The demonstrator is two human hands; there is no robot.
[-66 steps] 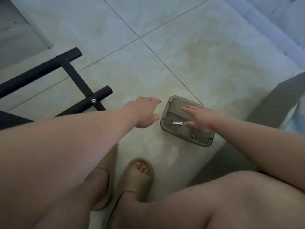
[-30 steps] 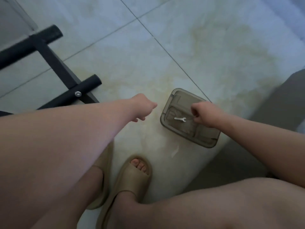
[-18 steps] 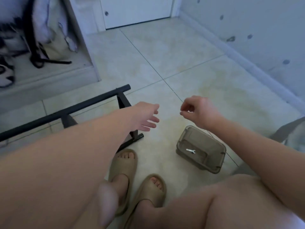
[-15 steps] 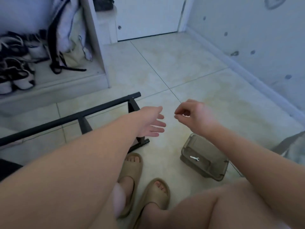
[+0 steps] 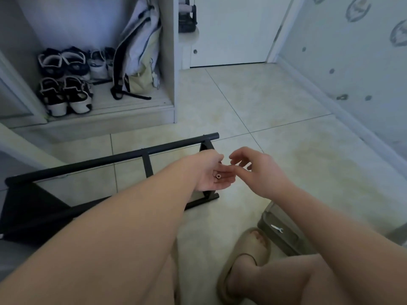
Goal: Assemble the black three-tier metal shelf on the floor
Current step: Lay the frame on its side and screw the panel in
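The black metal shelf frame (image 5: 123, 156) lies on its side on the tiled floor, left of centre, with a dark panel (image 5: 28, 208) at its near left end. My left hand (image 5: 212, 172) is palm up above the frame's right end, and a small metal nut (image 5: 218, 176) rests on the palm. My right hand (image 5: 257, 170) hovers just right of it, fingers loosely spread and touching the left hand's fingertips. A translucent brown parts box (image 5: 284, 233) stands on the floor at the lower right with a small silver wrench (image 5: 276, 228) inside.
My feet in tan slides (image 5: 244, 260) stand near the box. At the back left, an open closet holds several shoes (image 5: 63, 84) and a backpack (image 5: 137, 51). A white door (image 5: 231, 29) and a patterned wall (image 5: 352, 62) close the back right.
My right hand lifted out of the box, moved to my left hand and opened. The left hand turned palm up and now carries the nut. The camera tilted up toward the closet.
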